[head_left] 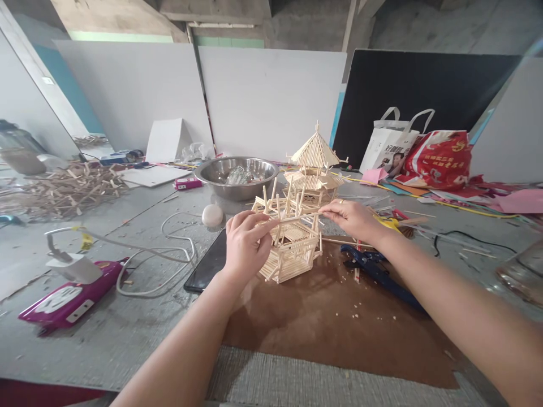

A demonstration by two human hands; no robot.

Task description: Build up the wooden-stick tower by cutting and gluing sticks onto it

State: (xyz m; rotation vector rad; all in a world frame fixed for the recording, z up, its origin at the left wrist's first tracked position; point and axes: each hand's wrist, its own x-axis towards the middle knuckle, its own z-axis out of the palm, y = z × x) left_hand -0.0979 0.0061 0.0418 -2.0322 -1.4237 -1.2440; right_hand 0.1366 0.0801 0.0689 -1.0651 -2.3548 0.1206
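I see on my feed the left hand (250, 240) and right hand (351, 217) pinching opposite ends of a thin, straight, pale stick (299, 217). Between my hands, just beneath it, stands the lattice model (294, 263), many-sided, built of similar sticks. A tower (315, 154) with ribbed, peaked roof rises beyond them; a brown sheet (335, 339) lies below.

left hand (249, 240); right hand (345, 217); pinching stick (297, 218); at lattice model (292, 262)

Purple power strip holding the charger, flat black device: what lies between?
In the head view, a looped white cable lies between the power strip and the black device.
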